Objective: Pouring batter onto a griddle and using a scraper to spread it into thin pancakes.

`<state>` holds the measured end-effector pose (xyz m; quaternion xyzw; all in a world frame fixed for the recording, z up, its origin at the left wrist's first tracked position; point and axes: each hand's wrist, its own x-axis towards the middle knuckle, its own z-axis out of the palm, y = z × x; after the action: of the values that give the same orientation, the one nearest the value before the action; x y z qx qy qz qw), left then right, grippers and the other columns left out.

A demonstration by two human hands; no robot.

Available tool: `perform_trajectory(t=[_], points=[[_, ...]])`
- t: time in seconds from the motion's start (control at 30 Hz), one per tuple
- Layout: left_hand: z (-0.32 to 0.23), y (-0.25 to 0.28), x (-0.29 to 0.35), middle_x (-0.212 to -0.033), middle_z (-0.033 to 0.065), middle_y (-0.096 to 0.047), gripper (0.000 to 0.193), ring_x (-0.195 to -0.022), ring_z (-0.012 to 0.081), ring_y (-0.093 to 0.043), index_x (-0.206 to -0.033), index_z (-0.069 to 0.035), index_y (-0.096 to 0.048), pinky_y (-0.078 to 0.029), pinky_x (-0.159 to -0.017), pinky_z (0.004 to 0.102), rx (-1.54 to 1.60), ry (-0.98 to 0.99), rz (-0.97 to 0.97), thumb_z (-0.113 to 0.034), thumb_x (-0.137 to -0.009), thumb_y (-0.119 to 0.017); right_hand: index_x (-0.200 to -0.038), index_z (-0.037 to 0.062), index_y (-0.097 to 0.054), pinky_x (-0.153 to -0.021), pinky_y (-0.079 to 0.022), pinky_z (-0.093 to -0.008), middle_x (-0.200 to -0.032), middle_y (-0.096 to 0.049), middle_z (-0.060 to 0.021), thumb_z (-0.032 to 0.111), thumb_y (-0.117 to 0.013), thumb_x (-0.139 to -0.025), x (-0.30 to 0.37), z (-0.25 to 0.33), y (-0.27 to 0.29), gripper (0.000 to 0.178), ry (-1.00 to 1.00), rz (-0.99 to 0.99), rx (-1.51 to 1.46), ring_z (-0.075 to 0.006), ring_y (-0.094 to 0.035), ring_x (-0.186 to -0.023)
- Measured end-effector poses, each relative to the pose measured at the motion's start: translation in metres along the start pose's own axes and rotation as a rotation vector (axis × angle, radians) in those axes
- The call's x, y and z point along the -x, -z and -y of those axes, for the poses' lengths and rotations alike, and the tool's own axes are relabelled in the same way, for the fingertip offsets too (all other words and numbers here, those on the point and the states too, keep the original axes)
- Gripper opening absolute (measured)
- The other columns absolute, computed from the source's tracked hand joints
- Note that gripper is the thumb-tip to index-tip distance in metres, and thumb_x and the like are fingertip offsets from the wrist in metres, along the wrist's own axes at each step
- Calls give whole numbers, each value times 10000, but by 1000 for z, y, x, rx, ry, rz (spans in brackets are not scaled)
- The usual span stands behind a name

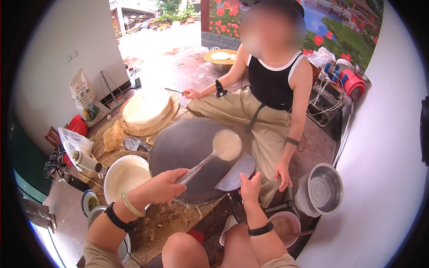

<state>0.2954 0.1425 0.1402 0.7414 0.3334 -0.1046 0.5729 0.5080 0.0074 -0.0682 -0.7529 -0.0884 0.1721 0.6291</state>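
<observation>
My left hand (166, 186) is closed round the handle of a metal ladle (197, 167). Pale batter (227, 144) fills its bowl, which hangs over the right part of a round dark griddle (181, 143). In my right hand (250, 186) is a half-moon scraper (237, 173), its blade by the griddle's near right edge. No batter shows spread on the griddle's visible surface. To the left stands a white basin (106, 184) with batter inside. Beyond it, a thick stack of thin round pancakes (145, 106) lies on a woven mat.
Across the griddle sits a person (277, 85) holding a thin stick-like tool. A metal basin (325, 188) and a pink bowl (298, 223) stand at right. At left are a thermos (83, 160), a plastic bag (75, 142) and a brush-like tool (133, 144).
</observation>
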Motion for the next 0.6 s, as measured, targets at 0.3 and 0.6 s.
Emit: perform_trajectory(t=[0.3,0.6], points=[[-4,-4,-3,-728,43,-529,525,-526,123,-509,-1382,-61,-419,-438,-494,278,-117,-21,-31,-122,-869,-516,-1064,-35,-450,-359,-392,-282,-824,-562,-113,115,-663,-794,-7,-25,-9,376,183,-80,28,-127,-513,-488],[-7,0,-5,-748,68,-552,522,-543,147,-532,-1372,-50,-427,-460,-518,294,-164,-30,-64,-126,-864,-517,-1072,-32,-420,-350,-399,-265,-788,-559,-119,120,-659,-791,5,-1,-17,399,34,-16,-139,-138,-499,-432]])
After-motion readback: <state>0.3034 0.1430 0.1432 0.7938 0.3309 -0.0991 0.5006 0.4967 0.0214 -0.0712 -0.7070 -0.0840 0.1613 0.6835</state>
